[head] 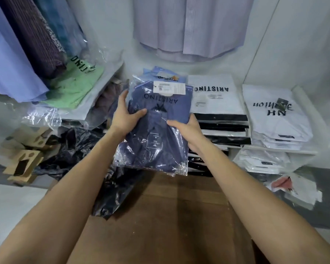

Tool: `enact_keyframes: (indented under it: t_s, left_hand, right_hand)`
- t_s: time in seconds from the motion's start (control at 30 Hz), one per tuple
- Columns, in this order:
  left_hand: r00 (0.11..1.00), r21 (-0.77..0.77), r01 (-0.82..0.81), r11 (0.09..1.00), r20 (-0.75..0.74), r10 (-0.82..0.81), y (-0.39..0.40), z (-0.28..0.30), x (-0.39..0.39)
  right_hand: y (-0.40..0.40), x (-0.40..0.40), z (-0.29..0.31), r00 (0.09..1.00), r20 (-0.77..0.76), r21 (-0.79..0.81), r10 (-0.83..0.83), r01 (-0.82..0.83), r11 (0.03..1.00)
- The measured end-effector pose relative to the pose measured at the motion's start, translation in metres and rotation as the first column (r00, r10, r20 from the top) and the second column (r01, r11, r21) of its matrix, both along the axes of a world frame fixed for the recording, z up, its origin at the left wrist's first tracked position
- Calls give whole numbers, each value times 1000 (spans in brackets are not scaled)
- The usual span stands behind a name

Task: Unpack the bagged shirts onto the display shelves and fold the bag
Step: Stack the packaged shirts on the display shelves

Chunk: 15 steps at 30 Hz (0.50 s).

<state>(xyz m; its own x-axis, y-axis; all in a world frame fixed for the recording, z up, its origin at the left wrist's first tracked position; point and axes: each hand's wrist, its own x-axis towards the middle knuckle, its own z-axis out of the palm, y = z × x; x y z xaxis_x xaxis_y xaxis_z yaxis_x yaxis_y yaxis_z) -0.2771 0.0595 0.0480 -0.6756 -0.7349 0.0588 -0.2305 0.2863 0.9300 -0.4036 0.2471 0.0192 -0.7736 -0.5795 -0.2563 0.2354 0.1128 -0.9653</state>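
Observation:
A navy shirt in a clear plastic sleeve (156,141), printed ARISTINO with a white label at its far end, is held flat in front of me. My left hand (125,116) grips its left edge, thumb on top. My right hand (187,128) grips its right edge. Just beyond it lies a lighter blue packaged shirt (160,74) on the shelf (303,151). A crumpled dark plastic bag (74,149) lies low on the left and trails under the held shirt.
Stacked white and black ARISTINO packages (215,103) sit right of centre, white shirt stacks (274,119) farther right. A green packaged shirt (74,84) lies on the left shelf under hanging shirts (27,44). Cardboard inserts (25,161) are at lower left; brown floor (175,216) below.

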Motion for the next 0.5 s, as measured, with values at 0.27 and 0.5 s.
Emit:
enact_keyframes:
  t_s: [0.27, 0.5]
  left_hand:
    - [997, -119, 77, 990, -16, -80, -92, 34, -72]
    - [982, -143, 163, 976, 117, -147, -148, 29, -137]
  right_hand:
    - [-94, -74, 28, 987, -67, -65, -144, 140, 988]
    - [-156, -124, 23, 953, -189, -6, -237, 240, 971]
